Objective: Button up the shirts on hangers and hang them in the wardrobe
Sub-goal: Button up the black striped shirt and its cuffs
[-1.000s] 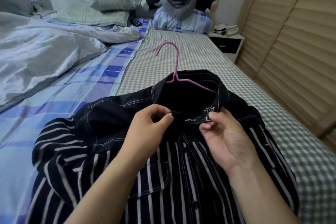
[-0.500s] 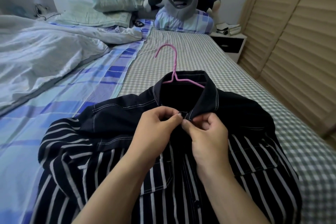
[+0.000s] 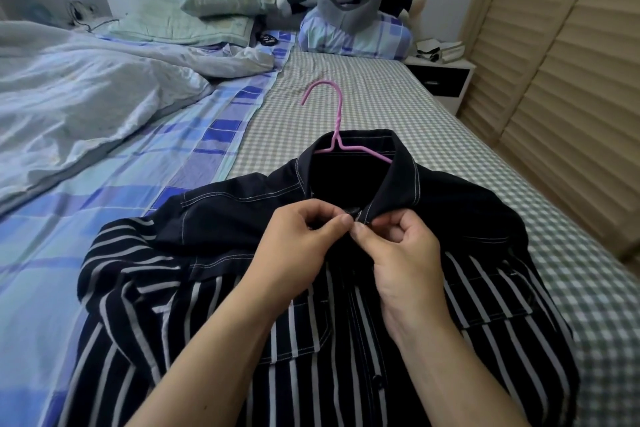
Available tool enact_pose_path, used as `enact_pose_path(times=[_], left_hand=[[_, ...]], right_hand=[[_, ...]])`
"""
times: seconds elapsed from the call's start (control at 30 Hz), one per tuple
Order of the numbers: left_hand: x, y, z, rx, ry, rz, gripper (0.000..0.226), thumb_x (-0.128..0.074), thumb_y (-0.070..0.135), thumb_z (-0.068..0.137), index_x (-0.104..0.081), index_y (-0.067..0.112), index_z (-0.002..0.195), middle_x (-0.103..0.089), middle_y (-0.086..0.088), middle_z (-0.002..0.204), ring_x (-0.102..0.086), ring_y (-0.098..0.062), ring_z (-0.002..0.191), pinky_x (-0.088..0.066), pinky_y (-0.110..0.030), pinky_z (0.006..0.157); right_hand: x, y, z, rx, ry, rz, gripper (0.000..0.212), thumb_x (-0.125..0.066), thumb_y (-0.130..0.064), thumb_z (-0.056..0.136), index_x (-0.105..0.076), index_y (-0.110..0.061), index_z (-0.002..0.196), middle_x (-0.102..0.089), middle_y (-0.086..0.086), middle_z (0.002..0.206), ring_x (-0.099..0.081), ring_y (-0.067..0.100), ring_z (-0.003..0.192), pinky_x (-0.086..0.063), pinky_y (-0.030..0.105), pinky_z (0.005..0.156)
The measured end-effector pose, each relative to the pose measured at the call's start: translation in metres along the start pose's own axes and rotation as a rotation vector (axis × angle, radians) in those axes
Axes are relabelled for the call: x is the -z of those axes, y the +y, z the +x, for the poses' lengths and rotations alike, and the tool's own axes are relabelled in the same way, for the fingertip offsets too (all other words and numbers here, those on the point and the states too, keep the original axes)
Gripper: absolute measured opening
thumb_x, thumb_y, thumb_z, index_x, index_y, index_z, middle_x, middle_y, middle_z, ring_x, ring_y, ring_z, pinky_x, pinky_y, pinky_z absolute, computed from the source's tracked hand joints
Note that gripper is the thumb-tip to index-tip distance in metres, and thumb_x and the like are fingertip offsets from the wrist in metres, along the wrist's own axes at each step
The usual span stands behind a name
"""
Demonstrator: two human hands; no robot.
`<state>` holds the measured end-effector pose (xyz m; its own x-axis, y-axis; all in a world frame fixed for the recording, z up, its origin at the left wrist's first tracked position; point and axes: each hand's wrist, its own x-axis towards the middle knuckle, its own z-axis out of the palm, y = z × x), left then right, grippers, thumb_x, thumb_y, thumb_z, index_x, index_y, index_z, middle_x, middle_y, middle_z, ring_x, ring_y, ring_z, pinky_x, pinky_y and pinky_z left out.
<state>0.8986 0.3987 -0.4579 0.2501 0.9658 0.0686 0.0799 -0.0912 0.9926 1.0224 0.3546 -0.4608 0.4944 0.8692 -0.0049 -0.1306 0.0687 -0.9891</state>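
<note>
While one black striped shirt (image 3: 207, 288) lay flat on the bed (image 3: 346, 87) over one pink hanger (image 3: 337, 121), the left hand (image 3: 294, 246) and right hand (image 3: 405, 253) met at its collar, fingers pinched on the top button area. Two pillows, one plush toy and a nightstand (image 3: 443, 80) sat beyond, beside slatted doors (image 3: 554, 80).
</note>
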Motion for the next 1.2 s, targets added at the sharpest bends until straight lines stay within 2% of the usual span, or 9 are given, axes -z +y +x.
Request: enact_pose_path(times=[0.13, 0.27, 0.43, 0.63, 0.7, 0.83, 0.97, 1.1, 1.2], left_hand=[[0.007, 0.002, 0.002, 0.113, -0.031, -0.155, 0.011, -0.07, 0.013, 0.095, -0.077, 0.005, 0.09, -0.076, -0.016, 0.086, -0.073, -0.016, 0.075, -0.056, -0.02, 0.067], [0.009, 0.005, 0.002, 0.13, -0.042, -0.121, 0.009, -0.073, 0.012, 0.092, -0.078, 0.007, 0.087, -0.077, -0.01, 0.082, -0.073, -0.013, 0.071, -0.053, -0.017, 0.061], [0.001, 0.001, 0.005, 0.117, 0.006, -0.142, 0.007, -0.075, 0.013, 0.09, -0.08, 0.01, 0.085, -0.078, -0.012, 0.083, -0.076, -0.023, 0.078, -0.061, -0.033, 0.076], [0.007, 0.003, 0.004, 0.117, -0.036, -0.13, 0.006, -0.073, 0.008, 0.091, -0.079, 0.005, 0.091, -0.078, -0.014, 0.088, -0.074, -0.017, 0.078, -0.057, -0.02, 0.068], [0.007, 0.002, 0.005, 0.118, -0.029, -0.124, 0.006, -0.073, 0.008, 0.091, -0.078, 0.005, 0.089, -0.077, -0.015, 0.088, -0.073, -0.017, 0.075, -0.057, -0.02, 0.067], [0.004, 0.001, 0.007, 0.137, -0.008, -0.149, 0.007, -0.075, 0.01, 0.09, -0.079, 0.009, 0.084, -0.077, -0.013, 0.083, -0.073, -0.017, 0.074, -0.058, -0.024, 0.069], [-0.004, -0.002, 0.009, 0.089, 0.061, -0.048, 0.009, -0.078, 0.015, 0.088, -0.079, 0.016, 0.079, -0.077, -0.006, 0.078, -0.073, -0.017, 0.074, -0.061, -0.034, 0.076], [-0.015, -0.003, 0.008, 0.003, 0.151, 0.127, 0.012, -0.075, 0.02, 0.09, -0.078, 0.022, 0.079, -0.075, 0.005, 0.073, -0.072, -0.007, 0.073, -0.058, -0.028, 0.071], [-0.019, -0.006, 0.004, -0.096, 0.196, 0.285, 0.012, -0.071, 0.025, 0.093, -0.079, 0.027, 0.085, -0.074, 0.014, 0.076, -0.069, 0.0, 0.077, -0.057, -0.026, 0.072]], right_hand=[[0.007, -0.001, 0.004, -0.032, -0.065, 0.036, 0.017, -0.077, 0.003, 0.082, -0.068, -0.008, 0.092, -0.076, 0.014, 0.089, -0.075, 0.031, 0.089, -0.06, 0.044, 0.088], [0.016, -0.006, 0.008, -0.116, -0.179, 0.094, 0.022, -0.073, 0.009, 0.081, -0.068, -0.011, 0.087, -0.076, 0.015, 0.094, -0.075, 0.03, 0.092, -0.059, 0.039, 0.085], [0.014, -0.001, 0.006, -0.088, -0.151, 0.045, 0.024, -0.075, 0.009, 0.08, -0.069, -0.014, 0.083, -0.076, 0.015, 0.094, -0.075, 0.032, 0.092, -0.059, 0.049, 0.092], [0.009, 0.004, 0.003, -0.026, -0.084, 0.026, 0.021, -0.078, 0.005, 0.08, -0.069, -0.01, 0.091, -0.075, 0.013, 0.095, -0.074, 0.032, 0.095, -0.058, 0.052, 0.094], [0.007, 0.005, 0.003, -0.013, -0.061, 0.02, 0.022, -0.078, 0.005, 0.08, -0.067, -0.009, 0.092, -0.075, 0.013, 0.096, -0.073, 0.031, 0.095, -0.058, 0.05, 0.093], [0.006, 0.003, 0.0, 0.023, -0.04, -0.001, 0.023, -0.077, 0.007, 0.08, -0.066, -0.01, 0.091, -0.074, 0.013, 0.095, -0.073, 0.025, 0.09, -0.06, 0.036, 0.087], [0.004, 0.002, -0.002, 0.037, -0.028, -0.026, 0.023, -0.077, 0.008, 0.08, -0.065, -0.009, 0.089, -0.074, 0.01, 0.09, -0.074, 0.022, 0.086, -0.06, 0.028, 0.079], [0.004, 0.002, -0.004, 0.031, -0.022, -0.054, 0.022, -0.078, 0.006, 0.081, -0.065, -0.007, 0.093, -0.075, 0.012, 0.086, -0.076, 0.022, 0.083, -0.062, 0.03, 0.078], [0.005, 0.001, -0.004, 0.033, -0.038, -0.046, 0.017, -0.069, 0.009, 0.085, -0.066, -0.007, 0.092, -0.076, 0.008, 0.086, -0.076, 0.018, 0.083, -0.059, 0.025, 0.076]])
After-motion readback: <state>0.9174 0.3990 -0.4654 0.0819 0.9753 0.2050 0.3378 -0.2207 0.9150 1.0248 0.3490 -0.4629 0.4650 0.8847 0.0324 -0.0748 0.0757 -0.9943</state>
